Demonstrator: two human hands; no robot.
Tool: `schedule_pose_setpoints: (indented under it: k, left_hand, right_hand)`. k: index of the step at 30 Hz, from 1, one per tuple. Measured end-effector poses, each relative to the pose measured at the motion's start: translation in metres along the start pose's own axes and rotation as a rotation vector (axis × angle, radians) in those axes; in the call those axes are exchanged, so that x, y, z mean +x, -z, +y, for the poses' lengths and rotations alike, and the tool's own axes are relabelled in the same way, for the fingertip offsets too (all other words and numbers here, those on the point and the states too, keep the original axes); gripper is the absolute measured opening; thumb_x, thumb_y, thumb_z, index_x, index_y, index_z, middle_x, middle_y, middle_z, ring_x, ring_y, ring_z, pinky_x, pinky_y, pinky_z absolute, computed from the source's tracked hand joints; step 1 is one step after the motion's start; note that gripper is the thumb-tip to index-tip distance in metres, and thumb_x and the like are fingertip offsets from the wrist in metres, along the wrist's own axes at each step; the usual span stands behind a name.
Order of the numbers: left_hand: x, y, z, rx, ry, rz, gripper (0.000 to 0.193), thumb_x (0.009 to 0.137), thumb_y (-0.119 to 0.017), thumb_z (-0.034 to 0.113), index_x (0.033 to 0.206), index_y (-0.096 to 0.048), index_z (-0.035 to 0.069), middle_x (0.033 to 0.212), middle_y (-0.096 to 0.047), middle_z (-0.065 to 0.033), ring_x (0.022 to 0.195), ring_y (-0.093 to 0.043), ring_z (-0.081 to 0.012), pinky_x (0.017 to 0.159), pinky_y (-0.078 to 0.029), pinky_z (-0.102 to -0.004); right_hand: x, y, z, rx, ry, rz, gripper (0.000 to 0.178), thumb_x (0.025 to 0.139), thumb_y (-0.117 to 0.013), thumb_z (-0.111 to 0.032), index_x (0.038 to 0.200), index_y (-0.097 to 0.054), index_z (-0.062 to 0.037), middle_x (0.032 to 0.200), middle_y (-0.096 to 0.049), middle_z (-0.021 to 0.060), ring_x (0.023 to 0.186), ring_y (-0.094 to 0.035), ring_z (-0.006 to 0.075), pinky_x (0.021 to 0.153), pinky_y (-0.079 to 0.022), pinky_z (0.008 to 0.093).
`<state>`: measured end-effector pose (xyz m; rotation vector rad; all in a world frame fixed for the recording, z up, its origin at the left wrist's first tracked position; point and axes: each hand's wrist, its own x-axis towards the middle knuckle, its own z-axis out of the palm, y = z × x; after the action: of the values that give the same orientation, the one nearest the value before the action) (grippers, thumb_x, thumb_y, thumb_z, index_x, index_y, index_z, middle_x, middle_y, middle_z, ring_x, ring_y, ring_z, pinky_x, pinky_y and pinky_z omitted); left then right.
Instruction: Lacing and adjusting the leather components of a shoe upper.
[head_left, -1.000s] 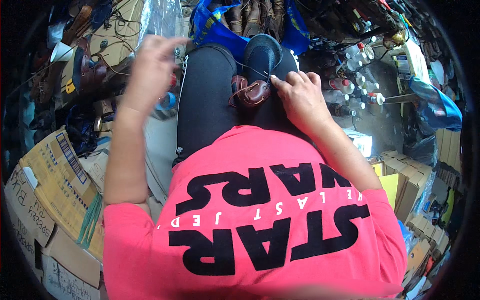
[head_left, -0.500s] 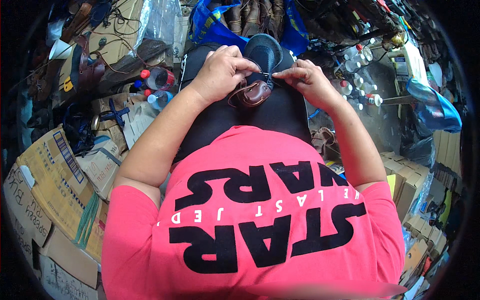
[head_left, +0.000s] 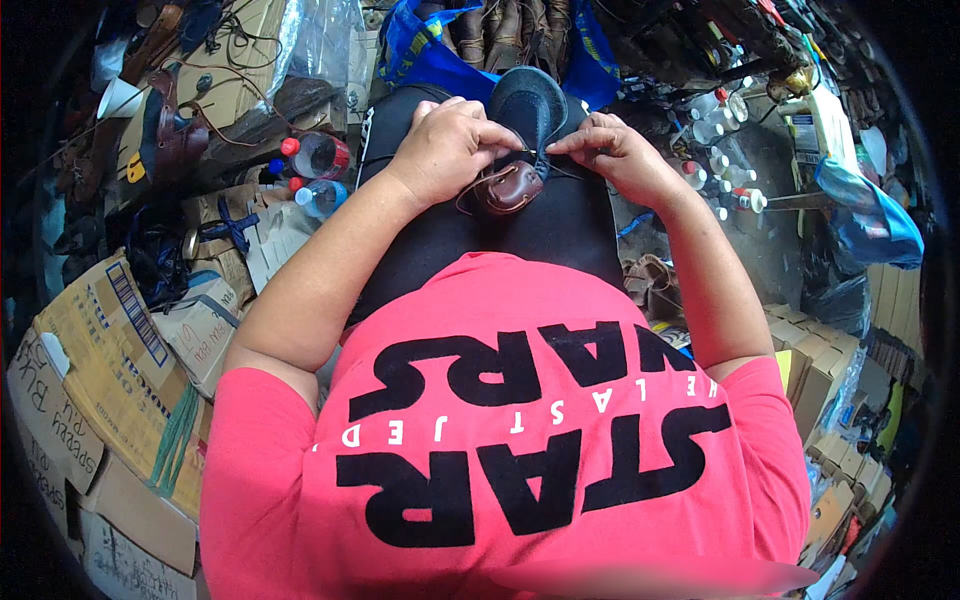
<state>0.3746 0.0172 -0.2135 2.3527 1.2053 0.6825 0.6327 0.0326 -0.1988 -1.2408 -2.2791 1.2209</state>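
A shoe (head_left: 512,190) with a brown leather toe and a long dark grey part (head_left: 528,100) lies on my black-clad lap, toe toward me. At its left edge my left hand (head_left: 445,145) is closed, thumb and forefinger pinched together over the leather. A thin, needle-like glint shows by these fingertips, too small to name. My right hand (head_left: 612,155) pinches at the shoe's right edge, finger and thumb together. Whatever its fingertips hold is too fine to make out. Loose thin cord ends hang beside the brown toe on the left.
Beyond my knees, a blue bag (head_left: 425,50) holds several brown leather shoes (head_left: 505,40). Bottles (head_left: 318,157) stand to the left, more bottles (head_left: 745,198) to the right. Cardboard boxes (head_left: 125,350) crowd the left side. A brown shoe (head_left: 650,283) lies right of my lap.
Both hands stay at the shoe with only small shifts. My left fingertips have moved slightly right, and the thin dark piece between the hands shows less.
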Motion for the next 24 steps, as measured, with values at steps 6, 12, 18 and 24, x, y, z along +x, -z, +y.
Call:
schedule_pose_setpoints:
  k: [6,12,18,24]
  left_hand:
    - [0.02,-0.007,-0.011,-0.114,-0.028,-0.116,0.011,0.075,-0.071,0.016,0.085,-0.073,0.02,0.073,-0.056,-0.0012,0.083,-0.055,-0.0214,0.073,-0.039,-0.0369]
    - [0.008,0.005,0.012,0.065,-0.075,-0.058,0.013,0.074,-0.071,0.014,0.087,-0.073,0.018,0.078,-0.058,-0.0001,0.087,-0.055,-0.0221,0.078,-0.038,-0.0383]
    - [0.006,-0.001,0.012,-0.12,0.259,-0.101,0.021,0.074,-0.072,0.014,0.094,-0.071,0.012,0.076,-0.067,-0.0029,0.074,-0.063,-0.0171,0.073,-0.048,-0.0303]
    - [0.019,-0.012,0.02,-0.287,0.449,-0.185,0.016,0.074,-0.073,0.013,0.087,-0.067,0.006,0.074,-0.069,-0.0035,0.066,-0.064,-0.0106,0.068,-0.051,-0.0265]
  right_hand:
    - [0.009,0.005,0.001,0.064,-0.023,-0.08,0.036,0.077,-0.061,0.006,0.104,-0.073,-0.0155,0.078,-0.05,-0.0006,0.085,-0.048,0.0143,0.083,-0.041,0.0255]
    - [-0.005,-0.003,-0.009,0.022,-0.046,0.001,0.03,0.079,-0.065,0.001,0.105,-0.072,-0.0136,0.077,-0.053,-0.0001,0.079,-0.051,0.0118,0.077,-0.044,0.0243]
    - [-0.011,-0.021,-0.006,0.204,-0.184,0.161,0.025,0.082,-0.068,-0.003,0.106,-0.071,-0.0087,0.09,-0.063,-0.0009,0.082,-0.055,0.007,0.076,-0.047,0.0229]
    - [-0.004,-0.03,-0.015,0.29,-0.23,0.239,0.015,0.08,-0.072,-0.01,0.095,-0.071,-0.0055,0.085,-0.065,0.0017,0.079,-0.056,0.0066,0.072,-0.047,0.0228]
